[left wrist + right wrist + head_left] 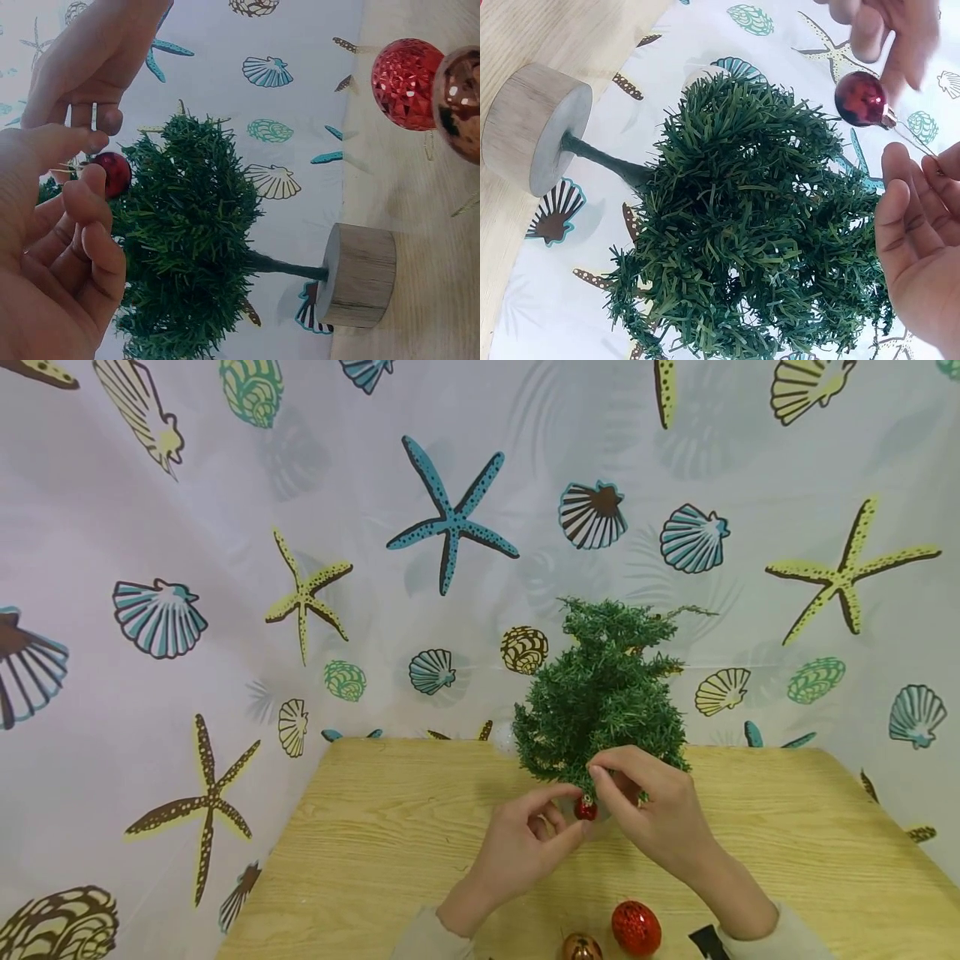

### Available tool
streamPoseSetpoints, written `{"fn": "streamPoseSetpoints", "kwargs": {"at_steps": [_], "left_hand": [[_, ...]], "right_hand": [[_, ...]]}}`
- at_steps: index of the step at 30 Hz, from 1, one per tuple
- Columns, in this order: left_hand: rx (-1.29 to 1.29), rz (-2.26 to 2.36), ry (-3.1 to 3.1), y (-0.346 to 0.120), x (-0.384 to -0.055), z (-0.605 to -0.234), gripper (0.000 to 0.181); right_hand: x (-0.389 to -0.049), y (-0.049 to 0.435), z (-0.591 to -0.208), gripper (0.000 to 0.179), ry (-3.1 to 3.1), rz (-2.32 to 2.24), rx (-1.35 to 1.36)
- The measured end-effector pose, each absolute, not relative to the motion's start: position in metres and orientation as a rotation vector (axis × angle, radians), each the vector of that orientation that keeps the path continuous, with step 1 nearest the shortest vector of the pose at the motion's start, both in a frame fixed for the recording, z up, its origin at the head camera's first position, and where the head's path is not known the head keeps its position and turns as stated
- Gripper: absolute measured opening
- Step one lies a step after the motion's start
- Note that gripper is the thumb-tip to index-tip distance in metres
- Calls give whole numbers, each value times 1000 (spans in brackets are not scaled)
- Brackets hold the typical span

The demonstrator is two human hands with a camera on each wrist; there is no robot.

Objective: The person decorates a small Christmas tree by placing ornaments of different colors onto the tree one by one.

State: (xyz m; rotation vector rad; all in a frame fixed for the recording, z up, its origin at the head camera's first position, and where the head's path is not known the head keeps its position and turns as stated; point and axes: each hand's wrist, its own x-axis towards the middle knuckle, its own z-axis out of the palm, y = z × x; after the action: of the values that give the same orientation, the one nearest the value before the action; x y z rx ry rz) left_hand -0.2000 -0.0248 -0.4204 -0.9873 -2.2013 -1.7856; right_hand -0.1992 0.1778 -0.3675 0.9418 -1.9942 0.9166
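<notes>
A small, shiny red Christmas bauble (585, 809) hangs by a thin gold string (913, 141) in front of a green artificial Christmas tree (603, 693). My right hand (663, 814) pinches the string above the bauble, close to the tree's lower branches. Around the bauble's left side is my left hand (521, 839), its thumb and index finger spread apart; the other fingers bend loosely. Both wrist views show the bauble between the two hands. The tree's trunk rises from a round wooden base (364, 274), mostly hidden behind the hands in the head view.
Nearer me on the wooden table (382, 835) lie a larger red textured bauble (636, 928) and a copper-coloured bauble (582, 947). A black item (708, 941) is by the right sleeve. Behind the table hangs a shell-and-starfish curtain (360, 510).
</notes>
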Motion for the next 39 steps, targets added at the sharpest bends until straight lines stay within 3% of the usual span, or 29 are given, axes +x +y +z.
{"fn": "streamPoseSetpoints", "kwargs": {"at_steps": [18,30,39], "left_hand": [[-913,-1625,-2080,-11,-207,-387,18],[-913,-1562,-2020,-5,-228,-379,15],[-893,-1592,-2076,0,-237,-369,15]], "right_hand": [[-200,177,-368,26,-1991,935,930],[-206,179,-372,26,-1961,892,763],[-206,176,-369,14,-2019,950,598]]}}
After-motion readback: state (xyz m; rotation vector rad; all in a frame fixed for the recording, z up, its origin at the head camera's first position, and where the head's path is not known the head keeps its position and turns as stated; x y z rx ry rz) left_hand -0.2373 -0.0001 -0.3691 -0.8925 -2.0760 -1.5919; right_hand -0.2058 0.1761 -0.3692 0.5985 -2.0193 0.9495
